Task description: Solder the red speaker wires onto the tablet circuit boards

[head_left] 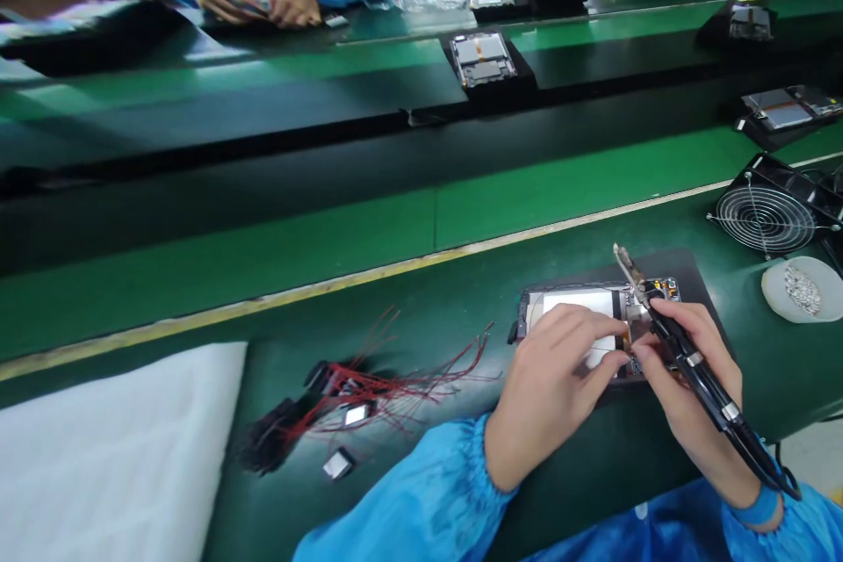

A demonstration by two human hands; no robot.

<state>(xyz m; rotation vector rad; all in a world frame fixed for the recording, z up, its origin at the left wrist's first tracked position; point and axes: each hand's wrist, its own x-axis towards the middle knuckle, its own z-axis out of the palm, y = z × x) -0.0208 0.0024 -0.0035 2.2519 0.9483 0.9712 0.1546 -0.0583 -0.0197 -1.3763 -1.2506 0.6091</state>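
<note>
In my right hand (698,378) is a soldering iron (678,338), its tip pointing up and away, its cable trailing by my wrist. The thumb and fingertips of that hand also reach down to an opened electronic device (536,303) with a pale battery and a circuit board. My left hand (559,360) bends over the same device, thumb and forefinger close together near the board. Whatever lies between those fingertips is too small to make out. The device rests on a dark pad (688,268), partly hidden by both hands.
Red-wired small parts (395,386) lie left of my hands, beside a white foam sheet (111,448). To the right are a fan (764,218) and a dish (777,294) of small silvery bits. Beyond, opened devices (484,60) sit along a green line; two co-workers' hands (293,2) work there.
</note>
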